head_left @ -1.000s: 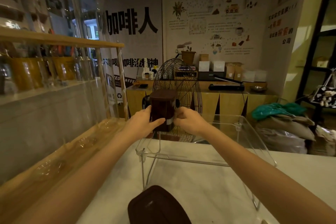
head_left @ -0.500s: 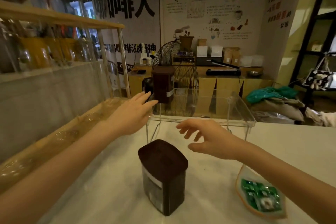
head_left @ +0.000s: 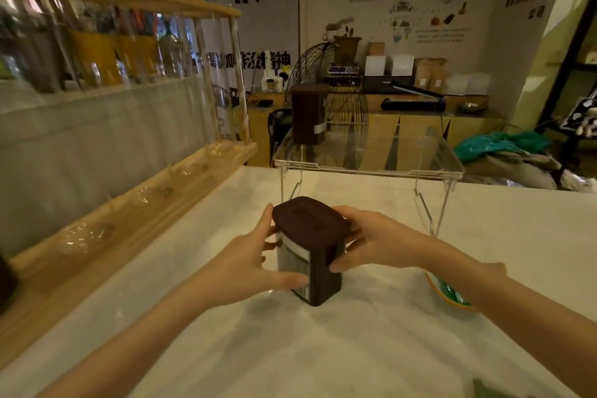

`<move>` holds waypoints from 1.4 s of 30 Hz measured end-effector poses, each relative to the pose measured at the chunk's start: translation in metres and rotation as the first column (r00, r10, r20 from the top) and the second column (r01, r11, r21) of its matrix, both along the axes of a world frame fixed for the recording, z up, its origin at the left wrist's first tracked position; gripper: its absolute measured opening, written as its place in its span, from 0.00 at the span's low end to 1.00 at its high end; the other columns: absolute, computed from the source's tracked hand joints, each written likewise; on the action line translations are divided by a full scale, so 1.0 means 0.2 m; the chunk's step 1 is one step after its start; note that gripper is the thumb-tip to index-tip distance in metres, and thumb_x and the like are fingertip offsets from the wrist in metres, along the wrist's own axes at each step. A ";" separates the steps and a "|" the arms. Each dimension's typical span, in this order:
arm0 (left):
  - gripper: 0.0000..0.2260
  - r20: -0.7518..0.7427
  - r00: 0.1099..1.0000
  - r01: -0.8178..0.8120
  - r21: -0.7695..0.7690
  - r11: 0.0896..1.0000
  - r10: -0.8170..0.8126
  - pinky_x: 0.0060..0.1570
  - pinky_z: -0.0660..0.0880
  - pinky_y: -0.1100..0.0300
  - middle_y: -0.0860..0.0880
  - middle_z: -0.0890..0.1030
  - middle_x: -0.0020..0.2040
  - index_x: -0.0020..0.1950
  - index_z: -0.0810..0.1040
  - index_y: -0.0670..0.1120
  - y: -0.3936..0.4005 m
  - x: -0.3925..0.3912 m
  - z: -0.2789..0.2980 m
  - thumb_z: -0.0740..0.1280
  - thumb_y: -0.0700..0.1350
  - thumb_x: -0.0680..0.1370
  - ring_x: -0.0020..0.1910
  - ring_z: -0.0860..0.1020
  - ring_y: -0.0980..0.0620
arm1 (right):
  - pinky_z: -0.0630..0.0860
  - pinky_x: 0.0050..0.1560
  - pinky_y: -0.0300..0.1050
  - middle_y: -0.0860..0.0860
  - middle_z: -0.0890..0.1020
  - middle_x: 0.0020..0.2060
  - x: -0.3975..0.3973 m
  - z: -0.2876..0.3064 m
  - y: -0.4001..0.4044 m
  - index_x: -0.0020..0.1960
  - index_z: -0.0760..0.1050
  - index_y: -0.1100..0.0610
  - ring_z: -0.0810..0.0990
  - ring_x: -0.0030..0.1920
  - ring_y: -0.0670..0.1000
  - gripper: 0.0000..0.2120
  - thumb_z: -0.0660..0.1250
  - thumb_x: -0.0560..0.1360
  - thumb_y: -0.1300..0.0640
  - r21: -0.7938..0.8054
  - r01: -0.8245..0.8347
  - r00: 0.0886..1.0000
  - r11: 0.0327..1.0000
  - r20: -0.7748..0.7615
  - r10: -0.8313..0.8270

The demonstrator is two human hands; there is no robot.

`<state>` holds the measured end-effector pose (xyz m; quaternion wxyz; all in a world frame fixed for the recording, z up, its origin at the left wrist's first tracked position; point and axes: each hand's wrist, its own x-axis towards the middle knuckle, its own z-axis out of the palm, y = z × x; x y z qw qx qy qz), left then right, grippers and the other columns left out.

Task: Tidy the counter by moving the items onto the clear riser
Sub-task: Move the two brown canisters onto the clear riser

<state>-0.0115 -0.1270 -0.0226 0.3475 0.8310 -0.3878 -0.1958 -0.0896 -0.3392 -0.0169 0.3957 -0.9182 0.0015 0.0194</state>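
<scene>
Moved since half a second ago: both hands, from open and apart above the bench to closed around the near brown canister.

Bench [head_left: 371, 349]: pale surface, filling the lower field.

Clear riser [head_left: 368, 168]: at 12 o'clock from the near canister, standing on the bench on thin wire legs, well apart from the hands.

Far brown canister [head_left: 308, 115]: upright on the riser's top, at its left rear corner.

Near brown canister [head_left: 310, 252]: upright on the bench at centre, dark lid on top, pale label on the side facing the camera. Base in contact with the bench, as far as can be told.

Left hand [head_left: 252, 263]: at 9 o'clock of the near canister, fingers curled onto its left side, thumb pressed low against the labelled face.

Right hand [head_left: 378, 241]: at 3 o'clock of the near canister, fingers wrapped around its right side just under the lid.

Green packet [head_left: 452, 296]: at 3 o'clock, lying on the bench, mostly hidden behind the right forearm.
</scene>
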 end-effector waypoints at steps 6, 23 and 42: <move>0.50 0.093 0.984 -0.125 -0.217 0.968 0.149 0.44 0.65 0.82 0.67 0.69 0.59 0.72 0.40 0.56 -0.08 -0.09 -0.12 0.72 0.61 0.63 0.56 0.68 0.63 | 0.78 0.56 0.51 0.49 0.82 0.53 -0.03 -0.01 0.03 0.59 0.71 0.47 0.80 0.52 0.50 0.28 0.77 0.61 0.57 0.059 0.050 0.998 0.997 0.030 -0.052; 0.27 0.020 1.000 -0.007 -0.397 0.918 0.016 0.38 0.73 0.76 0.68 0.81 0.41 0.50 0.75 0.62 -0.13 0.00 0.25 0.75 0.57 0.52 0.45 0.77 0.71 | 0.80 0.43 0.38 0.42 0.84 0.45 -0.09 0.26 0.03 0.54 0.75 0.45 0.81 0.44 0.39 0.27 0.75 0.56 0.42 -0.029 0.129 0.952 0.991 0.284 -0.116; 0.20 0.052 0.989 0.142 -0.591 0.794 -0.138 0.54 0.77 0.58 0.52 0.83 0.52 0.55 0.79 0.47 -0.68 0.47 0.56 0.71 0.50 0.63 0.53 0.80 0.54 | 0.77 0.49 0.41 0.44 0.81 0.48 0.28 0.53 -0.39 0.59 0.73 0.50 0.79 0.49 0.44 0.26 0.75 0.62 0.49 0.112 0.386 0.743 0.916 0.551 -0.380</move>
